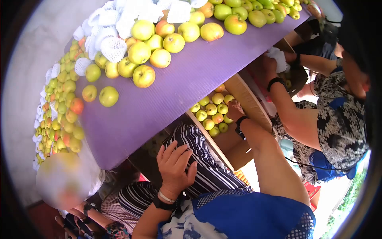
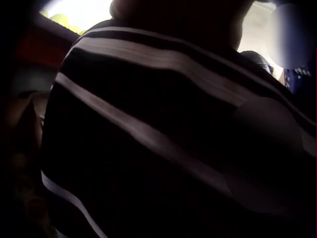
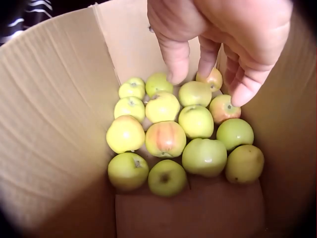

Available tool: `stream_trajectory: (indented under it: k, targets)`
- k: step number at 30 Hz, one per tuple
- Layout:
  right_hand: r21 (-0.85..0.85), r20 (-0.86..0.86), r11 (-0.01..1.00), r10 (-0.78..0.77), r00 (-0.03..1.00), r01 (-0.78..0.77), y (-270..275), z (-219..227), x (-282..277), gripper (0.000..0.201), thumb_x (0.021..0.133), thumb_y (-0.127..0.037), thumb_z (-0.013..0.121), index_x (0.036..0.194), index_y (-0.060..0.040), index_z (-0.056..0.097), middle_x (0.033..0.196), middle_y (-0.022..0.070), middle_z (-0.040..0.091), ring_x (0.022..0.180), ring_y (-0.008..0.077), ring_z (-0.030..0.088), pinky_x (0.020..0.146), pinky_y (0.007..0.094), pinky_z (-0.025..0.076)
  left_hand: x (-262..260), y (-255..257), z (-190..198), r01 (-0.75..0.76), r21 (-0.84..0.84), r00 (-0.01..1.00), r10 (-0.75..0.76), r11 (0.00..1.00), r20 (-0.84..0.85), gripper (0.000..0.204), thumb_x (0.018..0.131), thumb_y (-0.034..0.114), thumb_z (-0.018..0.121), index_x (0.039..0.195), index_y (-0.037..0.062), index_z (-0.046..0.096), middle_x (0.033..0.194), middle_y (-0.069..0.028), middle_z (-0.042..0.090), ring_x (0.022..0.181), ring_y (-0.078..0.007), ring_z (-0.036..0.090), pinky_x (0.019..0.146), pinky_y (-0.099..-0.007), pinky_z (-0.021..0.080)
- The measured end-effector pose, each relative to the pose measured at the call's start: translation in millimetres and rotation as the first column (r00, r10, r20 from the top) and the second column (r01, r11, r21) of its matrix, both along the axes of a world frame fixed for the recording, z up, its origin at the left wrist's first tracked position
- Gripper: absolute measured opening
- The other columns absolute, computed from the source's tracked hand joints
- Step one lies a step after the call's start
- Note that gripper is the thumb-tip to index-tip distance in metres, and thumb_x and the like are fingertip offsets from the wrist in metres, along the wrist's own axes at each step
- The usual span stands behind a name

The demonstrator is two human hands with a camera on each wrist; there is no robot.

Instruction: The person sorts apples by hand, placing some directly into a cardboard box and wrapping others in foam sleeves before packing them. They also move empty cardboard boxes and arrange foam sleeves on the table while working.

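In the head view my left hand [image 1: 175, 167] is held over the striped trousers [image 1: 203, 175], fingers loosely extended and nothing in them. Dark striped cloth [image 2: 148, 134] fills most of the left wrist view. My right hand [image 3: 223, 34] reaches down into a cardboard box [image 3: 54, 99] holding rows of yellow-green apples. Its spread fingers point downward, and one fingertip is right at a red-blushed apple [image 3: 225, 109]. Another blushed apple [image 3: 212, 79] sits partly behind the fingers at the far end. No apple is lifted off the layer.
A purple table [image 1: 159, 103] slopes beside the box, with many loose apples [image 1: 143, 75] and white foam net sleeves [image 1: 113, 48] along its far side. Another person's arm [image 1: 296, 109] is at the right, their hand at white material [image 1: 278, 59]. Bare cardboard [image 3: 188, 213] shows at the box's near end.
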State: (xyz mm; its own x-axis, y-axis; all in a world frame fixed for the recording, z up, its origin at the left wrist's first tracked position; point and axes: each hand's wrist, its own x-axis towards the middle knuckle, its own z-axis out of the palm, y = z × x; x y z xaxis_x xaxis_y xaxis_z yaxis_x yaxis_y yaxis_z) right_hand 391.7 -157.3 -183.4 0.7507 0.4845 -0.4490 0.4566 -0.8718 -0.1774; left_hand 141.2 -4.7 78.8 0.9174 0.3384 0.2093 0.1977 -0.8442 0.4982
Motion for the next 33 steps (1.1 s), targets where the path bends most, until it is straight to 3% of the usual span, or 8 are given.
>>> stream_trajectory:
  k: [2,6,8,9,13,18,20,33]
  targets:
    - [0.001,0.091,0.998,0.064,0.994,-0.064,5.3,-13.3,9.0,0.042,0.072,-0.010,0.056,0.113,-0.0044,0.048,0.110,0.0168,0.049,0.110,0.0350,0.044,0.089,0.0381,0.042,-2.2,2.3,-3.0,-0.002,-0.007,1.000,0.003,1.000,0.030,0.025,0.066,0.023,0.060,0.084,0.0060,0.064,0.095,-0.0088,0.062,0.102,-0.0310,0.052,0.096,-0.0447,0.029]
    - [-0.066,-0.206,0.991,0.102,0.973,-0.117,15.4,-35.3,19.2,0.037,0.065,-0.009,0.065,0.102,-0.0046,0.057,0.108,0.0169,0.051,0.108,0.0304,0.047,0.088,0.0364,0.043,-3.2,4.3,-6.3,0.005,-0.021,1.000,-0.004,1.000,0.020,0.028,0.067,0.026,0.059,0.084,0.0053,0.065,0.096,-0.0099,0.062,0.103,-0.0308,0.052,0.096,-0.0443,0.030]
    - [0.055,-0.266,0.995,0.092,0.960,-0.080,23.2,-23.0,7.5,0.050,0.062,-0.021,0.069,0.106,-0.0047,0.051,0.118,0.0191,0.043,0.115,0.0343,0.039,0.092,0.0414,0.038,-2.2,5.0,-6.5,0.011,-0.025,1.000,-0.011,1.000,0.001,0.028,0.067,0.026,0.058,0.084,0.0051,0.065,0.097,-0.0101,0.062,0.104,-0.0310,0.052,0.097,-0.0443,0.029]
    - [0.072,-0.200,0.990,0.137,0.970,-0.125,23.2,-27.9,-0.9,0.065,0.058,-0.027,0.074,0.113,-0.0052,0.048,0.131,0.0222,0.032,0.123,0.0370,0.030,0.096,0.0415,0.036,-2.3,5.2,-6.9,0.016,-0.025,1.000,-0.016,1.000,-0.007,0.028,0.067,0.026,0.058,0.084,0.0050,0.065,0.097,-0.0102,0.062,0.104,-0.0313,0.052,0.097,-0.0445,0.029]
    - [-0.009,-0.082,0.989,0.145,0.986,-0.146,28.7,-43.8,-23.8,0.062,0.063,-0.028,0.073,0.115,-0.0068,0.046,0.140,0.0242,0.016,0.128,0.0422,0.019,0.099,0.0426,0.033,-2.5,5.7,-7.2,0.029,-0.028,0.999,-0.030,0.999,-0.038,0.029,0.068,0.026,0.058,0.085,0.0044,0.065,0.098,-0.0110,0.062,0.105,-0.0325,0.051,0.098,-0.0455,0.028]
    - [-0.034,-0.163,0.985,0.162,0.973,-0.170,14.2,-28.8,-23.1,0.058,0.065,-0.029,0.072,0.115,-0.0131,0.049,0.142,0.0230,0.011,0.129,0.0425,0.019,0.097,0.0435,0.035,-4.8,6.1,-6.9,0.018,-0.035,0.999,-0.019,0.999,-0.046,0.029,0.068,0.027,0.060,0.087,0.0058,0.065,0.099,-0.0096,0.062,0.106,-0.0317,0.051,0.098,-0.0456,0.027]
    - [-0.077,-0.202,0.943,0.303,0.932,-0.323,1.8,-30.7,-21.4,0.062,0.064,-0.030,0.072,0.119,-0.0156,0.048,0.144,0.0219,0.007,0.129,0.0439,0.017,0.098,0.0438,0.035,-5.5,4.3,-6.8,-0.008,-0.053,0.999,0.005,0.999,-0.053,0.028,0.068,0.027,0.061,0.087,0.0076,0.066,0.099,-0.0075,0.062,0.105,-0.0303,0.051,0.098,-0.0449,0.027]
    - [-0.254,-0.151,0.936,0.208,0.966,-0.242,21.0,-73.0,-35.8,0.067,0.059,-0.026,0.075,0.119,-0.0176,0.047,0.145,0.0214,-0.001,0.128,0.0492,0.012,0.099,0.0452,0.032,-4.9,1.6,-8.6,0.064,-0.034,0.998,-0.065,0.997,-0.020,0.030,0.067,0.025,0.059,0.088,0.0037,0.064,0.100,-0.0123,0.062,0.107,-0.0341,0.050,0.098,-0.0473,0.027]
